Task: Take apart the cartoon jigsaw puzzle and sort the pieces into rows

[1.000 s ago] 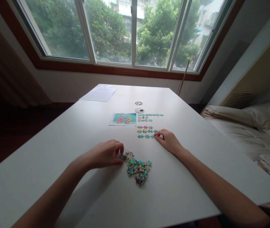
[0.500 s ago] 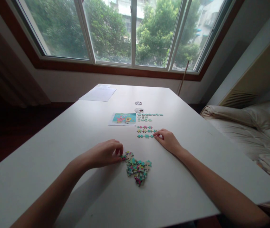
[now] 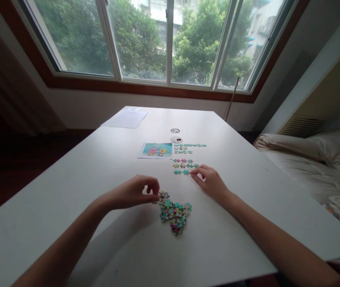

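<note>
A heap of loose colourful puzzle pieces [image 3: 173, 211] lies on the white table [image 3: 98, 167] in front of me. My left hand [image 3: 134, 192] hovers at the heap's left edge, thumb and forefinger pinched together on a small piece. My right hand [image 3: 211, 181] rests on the table with its fingertips closed on the piece at the right end of the nearest row of joined teal pieces [image 3: 182, 172]. Further rows of joined pieces [image 3: 184, 162] lie just beyond it.
A small reference picture [image 3: 157, 150] lies behind the rows, with more joined pieces [image 3: 189, 146] to its right. Two small round objects [image 3: 176, 139] and a paper sheet [image 3: 125, 118] lie farther back. Beige bedding [image 3: 307, 159] sits beside the table's right edge. A thin stick [image 3: 231, 99] leans under the window.
My left hand has lifted a little off the table into an arched pinch at the heap's edge. My right hand has slid slightly left along the teal row.
</note>
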Demonstrator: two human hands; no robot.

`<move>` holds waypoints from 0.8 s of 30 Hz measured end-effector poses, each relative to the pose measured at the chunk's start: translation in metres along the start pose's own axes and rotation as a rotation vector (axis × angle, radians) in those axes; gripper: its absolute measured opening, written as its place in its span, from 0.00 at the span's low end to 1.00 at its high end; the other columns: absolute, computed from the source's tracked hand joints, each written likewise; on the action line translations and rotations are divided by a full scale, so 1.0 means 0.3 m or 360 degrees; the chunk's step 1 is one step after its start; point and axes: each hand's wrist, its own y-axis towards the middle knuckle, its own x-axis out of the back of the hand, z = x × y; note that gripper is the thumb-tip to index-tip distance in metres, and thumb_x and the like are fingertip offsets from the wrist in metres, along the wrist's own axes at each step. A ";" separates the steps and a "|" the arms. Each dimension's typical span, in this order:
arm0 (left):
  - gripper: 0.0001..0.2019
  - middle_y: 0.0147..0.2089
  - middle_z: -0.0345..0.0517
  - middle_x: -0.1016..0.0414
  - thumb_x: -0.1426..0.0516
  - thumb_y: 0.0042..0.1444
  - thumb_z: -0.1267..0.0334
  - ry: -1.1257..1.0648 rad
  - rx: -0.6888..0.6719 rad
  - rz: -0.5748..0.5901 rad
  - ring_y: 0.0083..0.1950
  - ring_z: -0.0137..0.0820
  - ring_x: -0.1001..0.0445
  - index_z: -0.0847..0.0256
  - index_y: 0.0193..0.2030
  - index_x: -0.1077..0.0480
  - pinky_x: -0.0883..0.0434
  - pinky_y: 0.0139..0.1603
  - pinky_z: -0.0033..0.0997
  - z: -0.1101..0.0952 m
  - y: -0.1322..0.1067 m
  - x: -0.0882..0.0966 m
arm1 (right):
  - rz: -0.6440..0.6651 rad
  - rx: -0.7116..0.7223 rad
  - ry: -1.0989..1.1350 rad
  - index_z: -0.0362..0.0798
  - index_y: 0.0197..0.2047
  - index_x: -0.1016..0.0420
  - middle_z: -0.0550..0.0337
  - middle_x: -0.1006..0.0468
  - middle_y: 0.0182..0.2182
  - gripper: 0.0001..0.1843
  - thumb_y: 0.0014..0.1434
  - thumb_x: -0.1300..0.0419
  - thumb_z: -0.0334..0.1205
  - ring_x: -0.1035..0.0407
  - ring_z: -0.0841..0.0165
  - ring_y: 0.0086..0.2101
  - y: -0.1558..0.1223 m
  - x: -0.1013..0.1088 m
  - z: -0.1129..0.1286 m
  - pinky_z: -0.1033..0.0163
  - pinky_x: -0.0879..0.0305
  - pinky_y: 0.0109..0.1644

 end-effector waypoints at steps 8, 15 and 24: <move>0.11 0.25 0.40 0.29 0.41 0.46 0.58 -0.0908 0.0157 -0.0310 0.27 0.25 0.34 0.65 0.29 0.31 0.37 0.28 0.23 -0.036 0.069 -0.098 | -0.0003 0.0398 -0.0012 0.49 0.38 0.28 0.58 0.25 0.32 0.09 0.57 0.46 0.41 0.33 0.70 0.35 -0.028 -0.007 0.142 0.64 0.43 0.39; 0.10 0.29 0.43 0.26 0.40 0.46 0.59 -0.0969 0.0172 -0.0405 0.30 0.27 0.31 0.65 0.30 0.28 0.36 0.32 0.24 -0.016 0.086 -0.130 | -0.0053 0.0430 -0.0030 0.48 0.35 0.28 0.60 0.25 0.29 0.08 0.57 0.45 0.41 0.33 0.72 0.32 -0.026 -0.004 0.139 0.64 0.45 0.37; 0.12 0.31 0.45 0.25 0.42 0.48 0.57 -0.0914 0.0163 -0.0494 0.32 0.29 0.29 0.65 0.33 0.29 0.34 0.33 0.27 -0.023 0.084 -0.132 | -0.0085 0.0404 -0.0022 0.48 0.33 0.28 0.59 0.25 0.30 0.08 0.58 0.47 0.40 0.33 0.71 0.32 -0.019 0.006 0.131 0.64 0.45 0.38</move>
